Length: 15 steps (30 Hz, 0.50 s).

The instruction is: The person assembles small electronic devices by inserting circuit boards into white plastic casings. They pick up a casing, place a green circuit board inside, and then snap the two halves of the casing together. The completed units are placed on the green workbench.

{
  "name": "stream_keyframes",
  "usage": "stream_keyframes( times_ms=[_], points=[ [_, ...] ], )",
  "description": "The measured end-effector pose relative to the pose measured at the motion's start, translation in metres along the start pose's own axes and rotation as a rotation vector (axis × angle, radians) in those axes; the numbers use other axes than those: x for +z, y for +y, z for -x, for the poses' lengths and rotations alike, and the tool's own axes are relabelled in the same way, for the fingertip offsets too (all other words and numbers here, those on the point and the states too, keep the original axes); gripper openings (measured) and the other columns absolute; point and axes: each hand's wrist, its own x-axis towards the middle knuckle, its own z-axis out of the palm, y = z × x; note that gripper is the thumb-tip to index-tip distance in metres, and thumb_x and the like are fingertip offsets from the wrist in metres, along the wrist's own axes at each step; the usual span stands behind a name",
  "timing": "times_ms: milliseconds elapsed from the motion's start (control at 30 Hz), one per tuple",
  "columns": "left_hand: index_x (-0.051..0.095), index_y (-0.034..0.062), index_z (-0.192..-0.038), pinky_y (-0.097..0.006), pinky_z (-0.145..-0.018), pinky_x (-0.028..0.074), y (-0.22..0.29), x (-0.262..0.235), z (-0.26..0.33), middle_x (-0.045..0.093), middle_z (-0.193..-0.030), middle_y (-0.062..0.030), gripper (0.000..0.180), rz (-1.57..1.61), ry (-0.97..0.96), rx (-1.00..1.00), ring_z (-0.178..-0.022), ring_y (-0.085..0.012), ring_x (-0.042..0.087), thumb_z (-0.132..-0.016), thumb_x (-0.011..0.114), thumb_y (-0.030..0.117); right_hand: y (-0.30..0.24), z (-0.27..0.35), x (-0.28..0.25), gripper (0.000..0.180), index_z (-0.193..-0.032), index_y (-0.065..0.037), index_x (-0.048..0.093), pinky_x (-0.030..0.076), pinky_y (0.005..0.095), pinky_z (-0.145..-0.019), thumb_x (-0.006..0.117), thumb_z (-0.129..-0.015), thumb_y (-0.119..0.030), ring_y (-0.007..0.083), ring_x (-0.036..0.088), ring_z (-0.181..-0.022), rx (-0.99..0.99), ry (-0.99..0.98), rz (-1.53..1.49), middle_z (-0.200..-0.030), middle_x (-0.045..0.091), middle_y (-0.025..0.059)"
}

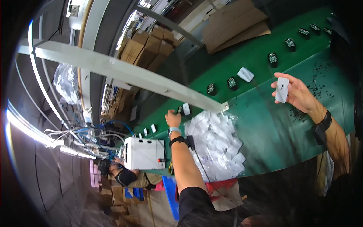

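The person's right hand [298, 94] pinched a white rounded-rectangular plastic cover [281, 96] above the right part of the green workbench [264, 128], thumb and fingers at its edges. That grip probably served to leave the broad face open to view, where a dark key-shaped detail showed (whether a loose part or an opening, one cannot tell).

The left hand [174, 118] reached toward the bench's far side, its fingers curled in beside a dark unit with a white piece [185, 109]; it touched or nearly touched it, but whether it gripped, one cannot tell.

Along the far edge, black oblong housings with exposed circuit boards [231, 83] stood spaced in a line, boards upward, perhaps so each could be reached separately. A clear plastic bag of white covers [215, 145] lay at the near edge, between the forearms, seemingly for easy reach. Small black parts [319, 81] were scattered toward the right end, close to the right hand, likely for similar convenience. From a black wristband [177, 140] on the left arm a thin black cord [201, 166] ran across the bag, presumably for earthing near bare boards.
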Motion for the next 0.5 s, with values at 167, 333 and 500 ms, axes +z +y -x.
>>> stream_keyframes(
  times_ms=[167, 333, 500],
  points=[
    [0.06, 0.0054, -0.111, -0.044, -0.088, 0.051, -0.008, 0.054, -0.029, 0.069, -0.1, -0.023, 0.041, 0.1, -0.153, 0.129, -0.098, -0.0393, 0.066, -0.076, 0.075, 0.019, -0.008, 0.0, -0.022, 0.053, -0.147, -0.003, 0.037, 0.056, 0.0419, -0.091, 0.054, -0.102, -0.025, 0.0252, 0.063, -0.109, -0.012, 0.042, -0.002, -0.128, 0.058, 0.0159],
    [0.067, 0.0014, -0.082, -0.047, -0.079, 0.054, 0.021, 0.073, -0.038, 0.071, -0.086, -0.0223, 0.025, 0.024, -0.027, 0.167, -0.085, -0.0402, 0.069, -0.077, 0.077, 0.024, -0.024, 0.013, -0.037, 0.054, -0.15, -0.003, 0.035, 0.054, 0.0412, -0.093, 0.053, -0.103, -0.022, 0.0239, 0.063, -0.11, -0.031, 0.046, -0.001, -0.128, 0.058, 0.0136],
    [0.055, -0.0027, -0.111, -0.032, -0.07, 0.05, 0.012, 0.001, -0.01, 0.062, -0.09, -0.0086, 0.035, 0.749, 0.307, -0.09, -0.078, -0.0154, 0.057, -0.089, 0.069, 0.021, -0.017, 0.002, -0.028, 0.056, -0.151, -0.004, 0.033, 0.054, 0.0403, -0.094, 0.054, -0.102, -0.021, 0.0241, 0.063, -0.111, -0.021, -0.006, -0.03, -0.129, 0.057, 0.0117]
  ],
)
